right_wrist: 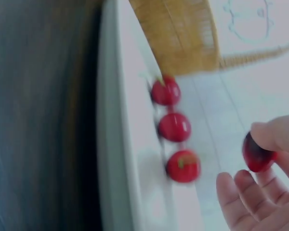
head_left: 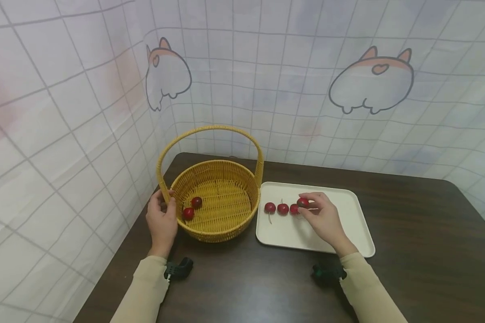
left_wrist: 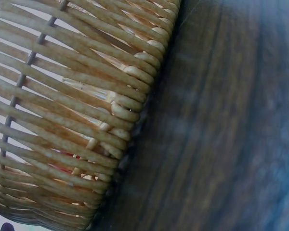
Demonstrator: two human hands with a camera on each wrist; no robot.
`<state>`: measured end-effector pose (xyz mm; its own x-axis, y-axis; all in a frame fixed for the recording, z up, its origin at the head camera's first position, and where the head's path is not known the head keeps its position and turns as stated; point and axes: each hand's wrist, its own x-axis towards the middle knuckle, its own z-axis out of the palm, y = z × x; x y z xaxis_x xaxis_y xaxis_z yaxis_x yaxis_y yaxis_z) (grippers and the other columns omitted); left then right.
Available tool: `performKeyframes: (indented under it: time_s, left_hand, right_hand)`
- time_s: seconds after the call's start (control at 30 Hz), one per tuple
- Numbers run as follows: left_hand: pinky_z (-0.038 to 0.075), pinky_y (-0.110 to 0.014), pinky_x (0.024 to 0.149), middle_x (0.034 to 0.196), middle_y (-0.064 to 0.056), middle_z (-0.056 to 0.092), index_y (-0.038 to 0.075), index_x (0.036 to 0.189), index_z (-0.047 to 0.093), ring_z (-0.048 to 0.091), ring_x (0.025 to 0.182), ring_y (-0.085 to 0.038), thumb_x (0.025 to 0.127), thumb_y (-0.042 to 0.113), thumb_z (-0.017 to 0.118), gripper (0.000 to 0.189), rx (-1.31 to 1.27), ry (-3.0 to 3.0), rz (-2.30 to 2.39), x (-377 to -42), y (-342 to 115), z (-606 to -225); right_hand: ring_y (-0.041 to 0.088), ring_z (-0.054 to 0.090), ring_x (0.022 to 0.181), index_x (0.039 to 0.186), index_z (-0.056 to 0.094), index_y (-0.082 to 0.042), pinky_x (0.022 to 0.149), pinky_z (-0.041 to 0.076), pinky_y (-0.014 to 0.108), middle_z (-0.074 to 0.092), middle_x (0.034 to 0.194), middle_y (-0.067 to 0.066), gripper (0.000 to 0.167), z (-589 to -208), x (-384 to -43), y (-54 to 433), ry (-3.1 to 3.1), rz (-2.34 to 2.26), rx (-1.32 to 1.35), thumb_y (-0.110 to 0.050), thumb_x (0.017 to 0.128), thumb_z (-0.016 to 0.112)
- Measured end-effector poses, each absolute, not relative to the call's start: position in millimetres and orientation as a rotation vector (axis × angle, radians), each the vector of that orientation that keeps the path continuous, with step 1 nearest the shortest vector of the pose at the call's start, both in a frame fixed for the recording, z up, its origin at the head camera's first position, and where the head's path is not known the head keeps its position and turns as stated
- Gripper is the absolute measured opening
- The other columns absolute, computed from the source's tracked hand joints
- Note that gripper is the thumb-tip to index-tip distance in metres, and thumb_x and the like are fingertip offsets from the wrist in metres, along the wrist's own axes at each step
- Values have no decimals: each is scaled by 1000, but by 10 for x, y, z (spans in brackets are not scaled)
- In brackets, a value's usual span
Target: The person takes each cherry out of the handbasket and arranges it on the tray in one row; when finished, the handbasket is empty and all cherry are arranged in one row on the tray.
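My right hand (head_left: pixel 322 218) pinches a dark red cherry (head_left: pixel 302 202) between thumb and fingers, held above the white tray (head_left: pixel 347 224). In the right wrist view the held cherry (right_wrist: pixel 258 153) shows clear of the tray. Three more cherries lie in a row on the tray: one at the left (head_left: pixel 270 207), a middle one (head_left: pixel 283 209) and one partly behind the held fruit (head_left: pixel 293 209). At the left, my left hand (head_left: pixel 163 222) grips the yellow wicker basket (head_left: pixel 214 234) at its rim by the handle base. Two cherries (head_left: pixel 188 213) sit inside the basket, toward its left side.
The basket's tall arched handle (head_left: pixel 216 128) rises over its bowl. Basket and tray stand side by side on a dark wooden table (head_left: pixel 242 278). A white gridded cloth (head_left: pixel 291 89) with cartoon animals hangs behind and at the left.
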<state>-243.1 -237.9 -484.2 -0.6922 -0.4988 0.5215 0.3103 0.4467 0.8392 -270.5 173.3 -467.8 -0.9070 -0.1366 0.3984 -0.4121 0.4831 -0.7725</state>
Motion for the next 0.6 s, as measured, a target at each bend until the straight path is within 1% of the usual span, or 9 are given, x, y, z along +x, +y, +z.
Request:
performKeyframes:
  time_s: [0.13, 0.27, 0.33, 0.43, 0.5, 0.6]
  left_hand:
    - [41, -20, 64, 112, -9, 64, 5, 122, 61, 56, 84, -12, 96, 9, 61, 27, 159, -1929, -1328, -2431, -2373, -4836]
    - [41, -20, 65, 111, -9, 64, 4, 122, 60, 56, 84, -14, 96, 10, 60, 26, 155, -1934, -1320, -2432, -2368, -4840]
    - [41, -20, 66, 111, -9, 64, 3, 122, 61, 57, 84, -14, 96, 11, 60, 27, 155, -1932, -1319, -2427, -2368, -4836]
    - [42, -20, 67, 111, -9, 64, 3, 121, 61, 57, 85, -13, 96, 11, 60, 26, 159, -1927, -1321, -2419, -2368, -4824]
    - [42, -20, 68, 111, -9, 64, 3, 121, 61, 57, 86, -12, 96, 11, 60, 26, 164, -1927, -1321, -2421, -2368, -4825]
    - [42, -20, 69, 113, -9, 64, 2, 123, 60, 56, 87, -11, 97, 12, 60, 28, 163, -1938, -1321, -2434, -2368, -4839]
  right_hand:
    - [28, 66, 89, 122, 65, -5, 74, 51, 25, 58, 111, 10, 35, -4736, -2768, 1914, -2517, 1296, 372, -7, 88, 71]
    - [30, 64, 90, 128, 61, -4, 71, 49, 28, 58, 113, 14, 39, -4807, -2820, 2042, -2598, 1239, 293, -7, 89, 69]
    - [32, 63, 92, 130, 59, -2, 72, 50, 31, 57, 113, 17, 42, -4834, -2842, 2077, -2639, 1225, 279, -7, 90, 69]
    - [35, 63, 95, 131, 58, 1, 77, 52, 38, 55, 113, 19, 44, -4863, -2863, 2097, -2691, 1218, 283, -6, 89, 68]
    - [36, 62, 98, 129, 60, 1, 82, 52, 44, 54, 113, 19, 41, -4881, -2868, 2100, -2708, 1216, 294, -4, 89, 67]
    - [35, 60, 102, 124, 63, 1, 86, 51, 49, 55, 115, 18, 36, -4922, -2867, 2105, -2720, 1210, 304, -2, 88, 66]
